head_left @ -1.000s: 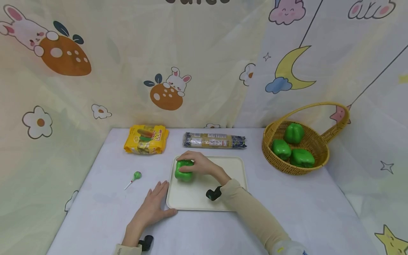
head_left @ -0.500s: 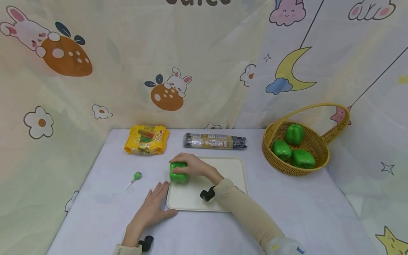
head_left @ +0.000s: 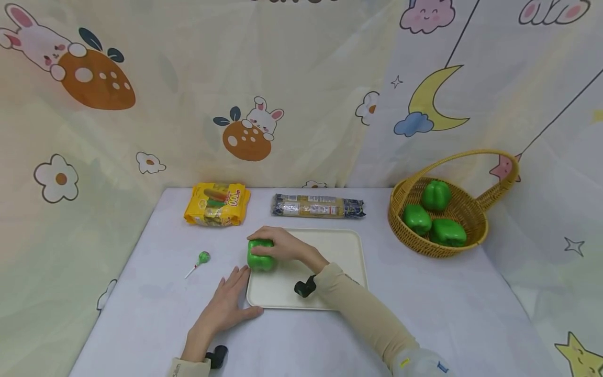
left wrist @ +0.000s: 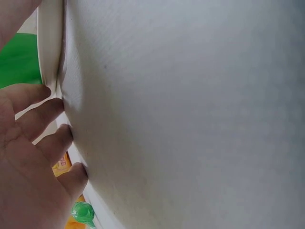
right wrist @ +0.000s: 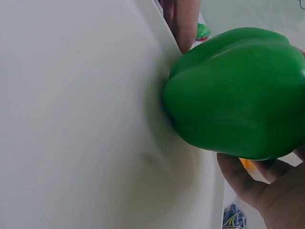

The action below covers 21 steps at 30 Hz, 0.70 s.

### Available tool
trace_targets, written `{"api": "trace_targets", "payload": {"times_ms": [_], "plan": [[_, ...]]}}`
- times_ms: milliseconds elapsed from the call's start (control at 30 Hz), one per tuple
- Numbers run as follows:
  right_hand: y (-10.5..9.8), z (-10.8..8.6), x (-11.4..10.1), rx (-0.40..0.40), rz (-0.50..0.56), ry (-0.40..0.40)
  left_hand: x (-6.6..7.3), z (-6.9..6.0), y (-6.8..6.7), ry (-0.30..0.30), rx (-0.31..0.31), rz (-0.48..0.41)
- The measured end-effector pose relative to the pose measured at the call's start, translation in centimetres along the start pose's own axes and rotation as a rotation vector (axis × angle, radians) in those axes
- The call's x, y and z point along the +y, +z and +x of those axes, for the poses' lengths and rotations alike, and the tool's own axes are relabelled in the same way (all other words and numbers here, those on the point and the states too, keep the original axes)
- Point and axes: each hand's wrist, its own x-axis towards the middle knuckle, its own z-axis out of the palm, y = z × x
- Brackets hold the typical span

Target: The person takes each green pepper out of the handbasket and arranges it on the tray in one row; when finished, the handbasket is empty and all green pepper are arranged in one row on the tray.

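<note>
Glossy green pepper (head_left: 260,262) at lower centre, right hand (head_left: 285,246) grasping it, left hand (head_left: 227,303) splayed, empty; so slick, it could slip beyond the tray (head_left: 280,294).

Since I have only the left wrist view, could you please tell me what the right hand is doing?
Observer: The right hand is gripping a green bell pepper at the left side of the tray.
Operator: Thank you; are there any more peppers nearby?
Observer: Yes, three more peppers lie in the wicker basket, off to the right.
Operator: And what, please, lies just beyond the tray's far edge?
Observer: A long packet with dark blue ends lies there, running roughly parallel to that edge.
</note>
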Motion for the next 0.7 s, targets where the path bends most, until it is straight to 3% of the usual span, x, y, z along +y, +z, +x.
{"api": "trace_targets", "payload": {"times_ms": [700], "plan": [[0.33, 0.04, -0.24, -0.005, -0.015, 0.039, -0.06, -0.07, 0.08, 0.011, 0.011, -0.007]]}}
